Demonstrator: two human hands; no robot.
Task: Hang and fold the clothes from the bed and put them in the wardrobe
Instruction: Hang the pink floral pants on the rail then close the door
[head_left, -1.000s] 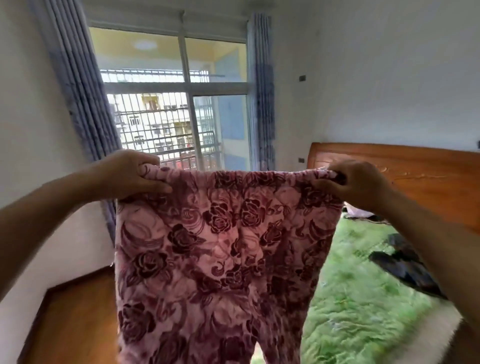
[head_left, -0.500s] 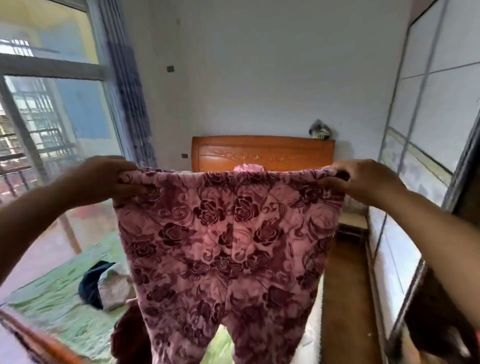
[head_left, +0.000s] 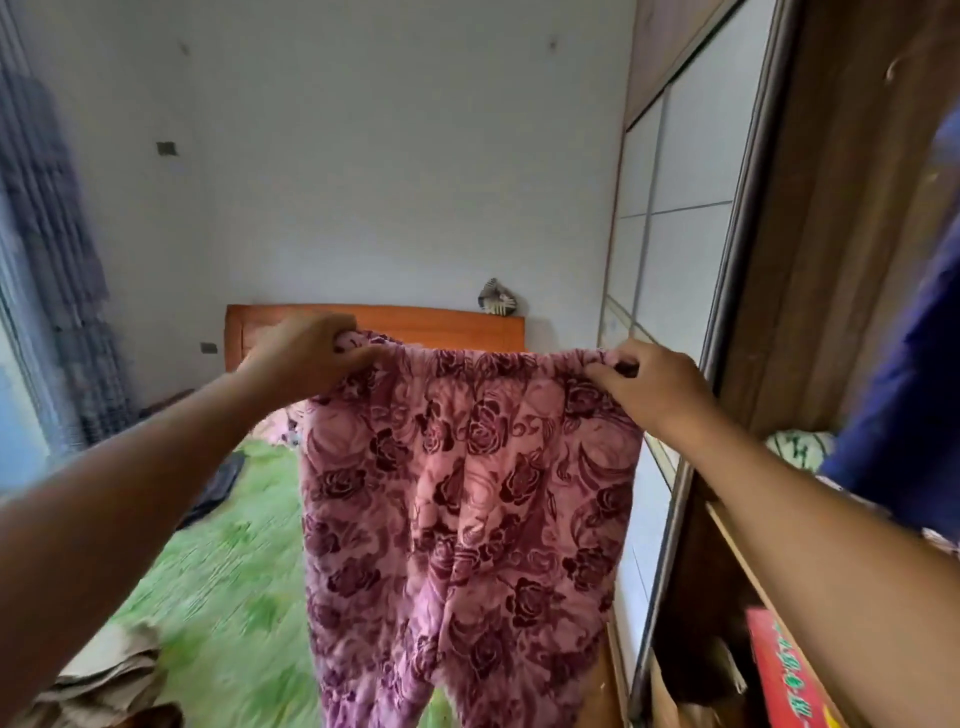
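The pink rose-patterned trousers hung in the air before us, held up by the waistband. Their legs dangled free over the near end of the bed, and we could not see where the legs ended. Our left hand pinched one end of the waistband, fingers curled round the bunched cloth. Our right hand pinched the other end in the same way.

That hold was as it had been a second before; what had changed was our facing. Then the window had filled the view behind the trousers. Since then we had swung right, past the headboard, until the open wardrobe stood just beside our right arm. A blue garment hung in it, with a red box lower down.

We judged that the turn had brought the trousers near their place, though they were spread flat and not yet folded. A dark garment lay on the bed, so more work remained.
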